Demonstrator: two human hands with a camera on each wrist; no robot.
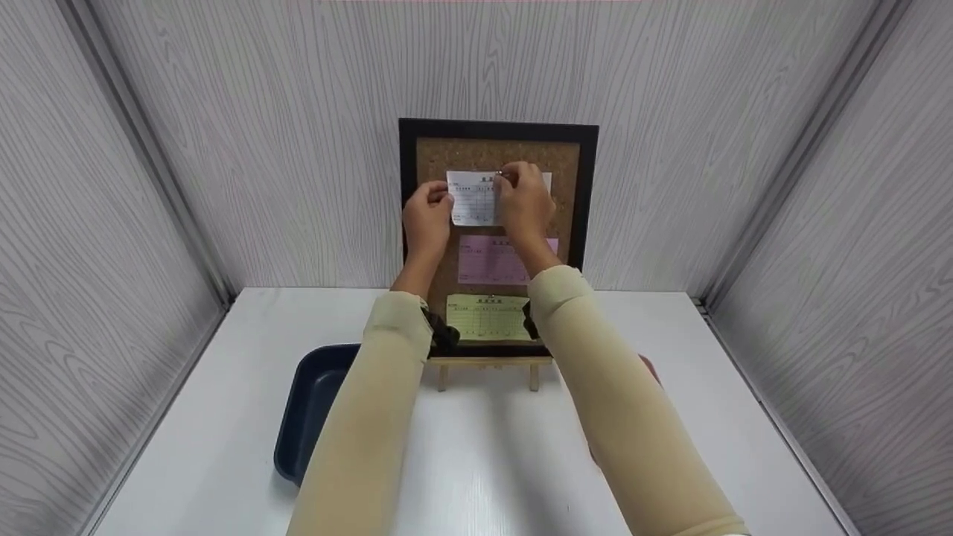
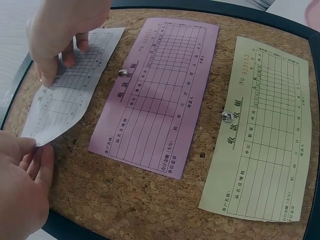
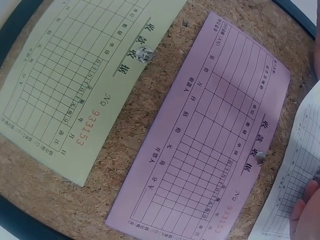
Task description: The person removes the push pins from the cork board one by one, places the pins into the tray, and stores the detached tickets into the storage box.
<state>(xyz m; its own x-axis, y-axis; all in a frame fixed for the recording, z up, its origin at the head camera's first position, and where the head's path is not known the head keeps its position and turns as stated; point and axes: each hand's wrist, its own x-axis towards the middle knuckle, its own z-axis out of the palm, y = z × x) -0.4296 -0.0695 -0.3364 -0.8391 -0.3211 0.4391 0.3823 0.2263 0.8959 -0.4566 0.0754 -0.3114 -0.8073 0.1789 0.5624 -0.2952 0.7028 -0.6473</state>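
A white receipt slip (image 1: 470, 201) lies against the upper part of a black-framed corkboard (image 1: 454, 152). My left hand (image 1: 428, 222) pinches the slip's left edge between thumb and fingers. At the slip's top middle, my right hand (image 1: 528, 202) holds a small shiny push pin (image 1: 499, 173), mostly hidden by the fingertips. The slip bows away from the cork at its lower edge in the left wrist view. Below it hangs a pink receipt (image 2: 155, 100) with a clear push pin (image 2: 123, 73) at its top. Lowest is a yellow receipt (image 2: 260, 130), also held by a clear pin (image 2: 228, 116).
A small wooden easel (image 1: 443, 377) supports the board on a white table (image 1: 476, 461). To the left stands a dark blue tray (image 1: 287, 439), partly behind my left sleeve. A reddish rim (image 1: 651, 368) shows behind my right sleeve. Wood-grain panels (image 1: 298, 149) enclose the table.
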